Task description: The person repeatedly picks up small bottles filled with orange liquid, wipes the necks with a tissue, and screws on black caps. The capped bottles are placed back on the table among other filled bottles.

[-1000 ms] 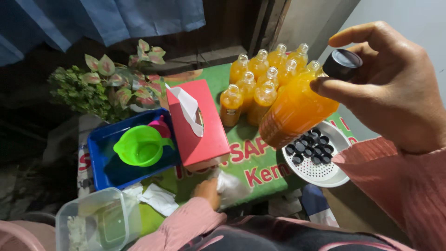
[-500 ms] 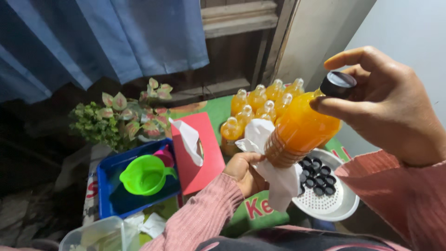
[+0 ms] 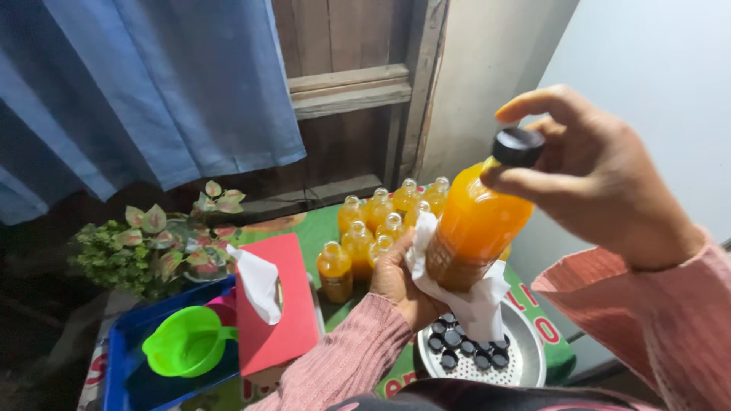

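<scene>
Right hand (image 3: 601, 183) grips the black cap (image 3: 518, 146) of the tilted orange bottle (image 3: 476, 228); left hand (image 3: 400, 278) presses a white tissue (image 3: 472, 301) against its base; below the hands, a perforated tray (image 3: 525, 358) of loose caps; left of them, a red tissue box (image 3: 278, 312) and green funnel (image 3: 186, 342).

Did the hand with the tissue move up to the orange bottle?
Yes. The left hand rose from beside the red tissue box and now presses a white tissue against the orange bottle.

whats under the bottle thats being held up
A white tissue wraps the bottle base, cupped by the left hand. Below sits a perforated tray of black caps; the tissue hides some.
</scene>
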